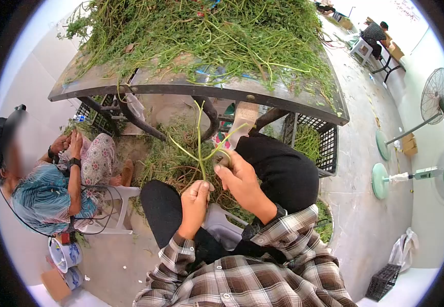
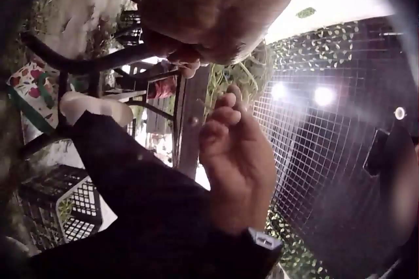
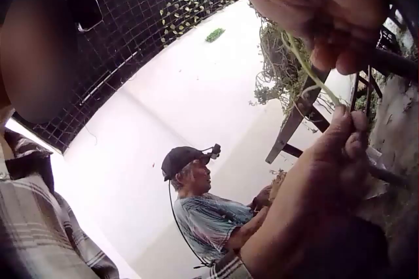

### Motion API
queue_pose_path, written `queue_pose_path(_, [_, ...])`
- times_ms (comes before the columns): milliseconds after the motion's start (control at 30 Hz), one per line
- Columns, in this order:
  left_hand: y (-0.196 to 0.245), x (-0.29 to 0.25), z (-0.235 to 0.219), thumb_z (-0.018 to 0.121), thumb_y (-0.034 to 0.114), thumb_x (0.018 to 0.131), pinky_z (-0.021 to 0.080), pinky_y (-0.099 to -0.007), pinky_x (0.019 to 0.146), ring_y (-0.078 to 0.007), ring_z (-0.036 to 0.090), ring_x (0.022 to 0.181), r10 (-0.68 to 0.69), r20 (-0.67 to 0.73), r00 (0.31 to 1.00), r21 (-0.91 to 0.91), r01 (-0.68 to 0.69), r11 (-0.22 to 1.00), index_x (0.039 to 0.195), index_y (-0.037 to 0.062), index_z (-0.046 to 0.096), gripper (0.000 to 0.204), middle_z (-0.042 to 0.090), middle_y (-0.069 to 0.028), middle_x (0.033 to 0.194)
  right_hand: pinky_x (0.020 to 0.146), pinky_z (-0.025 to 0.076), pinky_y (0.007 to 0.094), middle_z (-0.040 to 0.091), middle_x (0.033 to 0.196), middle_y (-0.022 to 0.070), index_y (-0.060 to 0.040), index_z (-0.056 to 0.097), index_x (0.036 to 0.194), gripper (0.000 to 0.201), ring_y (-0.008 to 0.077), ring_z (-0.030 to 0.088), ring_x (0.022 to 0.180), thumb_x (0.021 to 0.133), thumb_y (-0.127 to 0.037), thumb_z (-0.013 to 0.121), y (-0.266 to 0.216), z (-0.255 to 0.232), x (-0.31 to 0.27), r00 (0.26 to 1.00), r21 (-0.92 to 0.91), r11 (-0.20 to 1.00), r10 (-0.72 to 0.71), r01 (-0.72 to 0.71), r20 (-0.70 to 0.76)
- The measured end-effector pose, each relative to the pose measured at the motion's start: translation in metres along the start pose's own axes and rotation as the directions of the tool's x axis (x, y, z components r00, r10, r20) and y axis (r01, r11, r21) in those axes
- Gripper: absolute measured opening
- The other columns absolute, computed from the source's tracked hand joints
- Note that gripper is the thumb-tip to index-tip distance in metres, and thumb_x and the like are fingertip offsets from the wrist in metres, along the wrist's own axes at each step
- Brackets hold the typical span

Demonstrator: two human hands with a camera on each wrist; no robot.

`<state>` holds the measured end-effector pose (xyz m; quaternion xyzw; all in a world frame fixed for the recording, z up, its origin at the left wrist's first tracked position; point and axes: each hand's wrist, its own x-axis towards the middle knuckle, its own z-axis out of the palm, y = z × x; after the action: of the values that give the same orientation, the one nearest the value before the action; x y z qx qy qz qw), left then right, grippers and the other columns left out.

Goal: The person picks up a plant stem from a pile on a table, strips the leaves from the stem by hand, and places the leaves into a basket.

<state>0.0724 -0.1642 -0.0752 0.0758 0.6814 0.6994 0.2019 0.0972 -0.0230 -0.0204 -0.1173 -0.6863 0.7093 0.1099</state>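
Note:
A branching green stem [image 1: 200, 148] stands upright between the two hands, its thin shoots spreading upward. My left hand [image 1: 194, 205] pinches its lower end between thumb and fingers; the right wrist view shows this hand [image 3: 314, 187] at the tip of the stem [image 3: 304, 63]. My right hand [image 1: 245, 183] is just to the right, thumb and curled forefinger pinching a side shoot; its palm hides part of the grip in the right wrist view. In the left wrist view the left hand [image 2: 203, 11] looms at the top, above the right hand [image 2: 239, 155].
Piled greens [image 1: 196, 36] cover much of the table [image 1: 181, 90] ahead. More greens lie on the floor below. Black crates [image 1: 328, 148] stand under the table. A person [image 1: 53, 179] sits at left, another [image 1: 374, 36] far right. Fans [image 1: 437, 94] stand at right.

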Motion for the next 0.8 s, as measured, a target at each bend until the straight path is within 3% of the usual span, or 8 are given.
queue_pose_path(233, [0.000, -0.002, -0.004, 0.050, 0.019, 0.093, 0.043, -0.0221, 0.063, -0.0080, 0.054, 0.070, 0.050, 0.229, 0.972, 0.180, -0.093, 0.979, 0.093, 0.0001, 0.061, 0.022, 0.059, -0.0016, 0.077, 0.062, 0.041, 0.0239, 0.051, 0.074, 0.0004, -0.0001, 0.054, 0.094, 0.015, 0.0070, 0.047, 0.069, 0.089, -0.014, 0.051, -0.008, -0.003, -0.004, 0.974, 0.036, 0.988, 0.139, -0.148, 0.178])
queue_pose_path(333, [0.010, 0.002, -0.003, 0.054, 0.020, 0.091, 0.045, -0.0248, 0.081, -0.0119, 0.057, 0.094, 0.067, 0.133, 0.989, -0.267, -0.030, 0.963, 0.115, -0.0022, 0.055, 0.033, 0.058, -0.0061, 0.107, 0.060, 0.040, 0.0238, 0.047, 0.072, 0.0011, 0.0000, 0.051, 0.088, 0.015, 0.0068, 0.044, 0.068, 0.090, -0.014, 0.050, 0.006, 0.005, -0.006, 0.979, 0.040, 0.998, -0.048, 0.041, 0.199])
queue_pose_path(400, [0.019, 0.004, -0.005, 0.055, 0.022, 0.091, 0.046, -0.0241, 0.073, -0.0096, 0.057, 0.081, -0.009, 0.103, 0.995, -0.327, 0.042, 0.944, 0.110, -0.0028, 0.058, 0.032, 0.061, -0.0046, 0.093, 0.058, 0.040, 0.0258, 0.046, 0.071, 0.0050, 0.0006, 0.049, 0.085, 0.016, 0.0081, 0.043, 0.066, 0.090, -0.014, 0.049, 0.006, 0.008, -0.007, 0.963, 0.007, 0.986, -0.165, 0.167, 0.214])
queue_pose_path(500, [0.013, 0.005, -0.008, 0.056, 0.022, 0.090, 0.043, -0.0221, 0.065, -0.0080, 0.054, 0.070, -0.034, 0.069, 0.997, -0.294, 0.052, 0.955, 0.103, -0.0030, 0.061, 0.028, 0.061, -0.0026, 0.082, 0.063, 0.041, 0.0246, 0.054, 0.074, 0.0019, 0.0004, 0.053, 0.094, 0.015, 0.0077, 0.047, 0.070, 0.092, -0.013, 0.047, 0.008, 0.001, -0.006, 0.959, -0.135, 0.986, -0.062, 0.102, 0.276])
queue_pose_path(633, [0.005, 0.010, -0.009, 0.056, 0.018, 0.090, 0.039, -0.0198, 0.057, -0.0060, 0.051, 0.062, -0.030, 0.019, 0.999, -0.288, 0.034, 0.957, 0.094, -0.0021, 0.063, 0.022, 0.060, -0.0011, 0.075, 0.063, 0.042, 0.0270, 0.055, 0.074, 0.0049, 0.0008, 0.054, 0.097, 0.016, 0.0105, 0.048, 0.068, 0.092, -0.013, 0.048, 0.006, 0.007, -0.005, 0.937, -0.092, 0.981, -0.135, 0.173, 0.323])
queue_pose_path(700, [-0.002, 0.019, -0.010, 0.054, 0.016, 0.090, 0.039, -0.0199, 0.054, -0.0058, 0.049, 0.059, -0.025, -0.023, 0.999, -0.356, 0.015, 0.934, 0.093, -0.0010, 0.063, 0.019, 0.059, -0.0006, 0.073, 0.061, 0.043, 0.0321, 0.055, 0.072, 0.0121, 0.0006, 0.052, 0.093, 0.015, 0.0201, 0.052, 0.064, 0.091, -0.014, 0.048, 0.002, 0.012, -0.010, 0.920, -0.150, 0.952, -0.208, 0.269, 0.331])
queue_pose_path(767, [-0.003, 0.032, -0.025, 0.053, 0.016, 0.090, 0.038, -0.0199, 0.051, -0.0058, 0.048, 0.056, -0.107, -0.266, 0.958, -0.385, -0.004, 0.923, 0.089, 0.0003, 0.061, 0.018, 0.057, 0.0001, 0.069, 0.060, 0.042, 0.0383, 0.051, 0.072, 0.0198, 0.0003, 0.048, 0.087, 0.016, 0.0357, 0.053, 0.065, 0.090, -0.015, 0.048, 0.010, 0.017, -0.016, 0.823, -0.286, 0.858, -0.238, 0.427, 0.515])
queue_pose_path(800, [-0.015, 0.043, -0.045, 0.052, 0.018, 0.091, 0.037, -0.0185, 0.047, -0.0050, 0.046, 0.054, -0.180, -0.272, 0.945, -0.502, 0.020, 0.865, 0.086, 0.0014, 0.060, 0.018, 0.055, 0.0004, 0.067, 0.058, 0.040, 0.0425, 0.047, 0.071, 0.0224, -0.0001, 0.044, 0.083, 0.020, 0.0430, 0.049, 0.070, 0.090, -0.018, 0.049, 0.012, 0.019, -0.019, 0.811, -0.341, 0.871, -0.102, 0.352, 0.577])
